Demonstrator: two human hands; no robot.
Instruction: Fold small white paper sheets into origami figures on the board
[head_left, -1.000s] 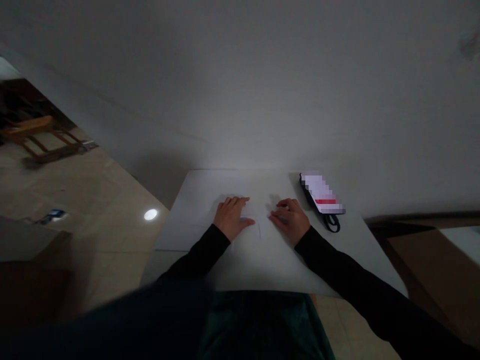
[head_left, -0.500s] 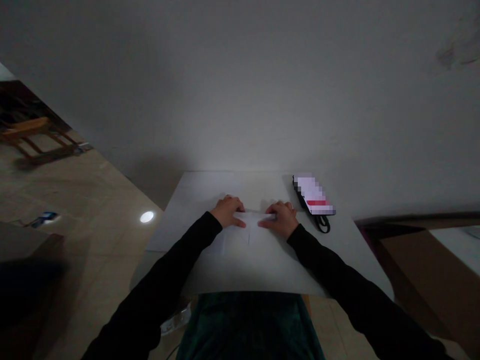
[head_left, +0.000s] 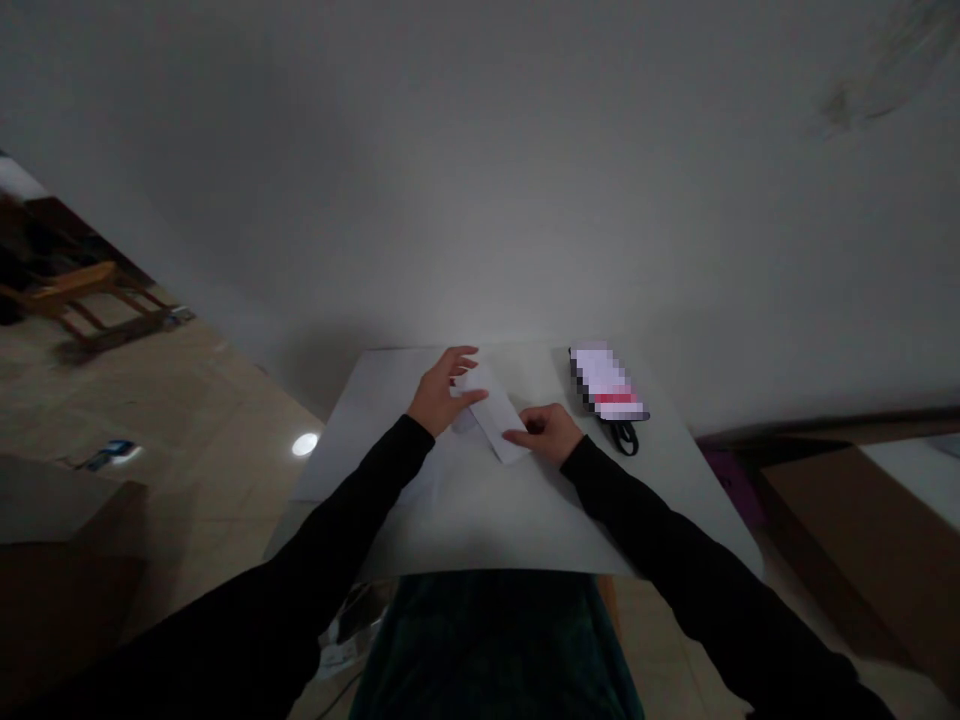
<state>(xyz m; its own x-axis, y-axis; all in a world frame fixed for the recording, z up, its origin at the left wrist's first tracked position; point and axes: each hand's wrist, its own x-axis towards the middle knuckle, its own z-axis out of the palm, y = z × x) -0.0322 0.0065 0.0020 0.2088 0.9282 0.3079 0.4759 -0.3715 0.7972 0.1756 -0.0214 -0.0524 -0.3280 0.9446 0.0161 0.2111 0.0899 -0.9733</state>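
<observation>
A narrow folded piece of white paper (head_left: 498,418) is held slanting above the white table, its upper end to the left and its lower end toward me. My right hand (head_left: 553,434) pinches its lower right edge between thumb and fingers. Around the upper end is my left hand (head_left: 444,392), thumb and forefinger spread apart, with the thumb tip against or just over the paper's left edge. Whether the curled fingers of that hand touch the paper from behind is hidden. Flat white paper (head_left: 337,445) lies on the table under and beside my left forearm.
A phone (head_left: 609,385) with a blurred screen and a black strap lies right of my right hand. The table (head_left: 600,520) stands against a grey wall. On the floor are a cardboard box (head_left: 862,540) at the right and a wooden stool (head_left: 82,285) far left.
The folded paper has turned from lying crosswise between both hands to a slant. My left hand has moved up and left, its fingers spreading; my right hand has shifted slightly left.
</observation>
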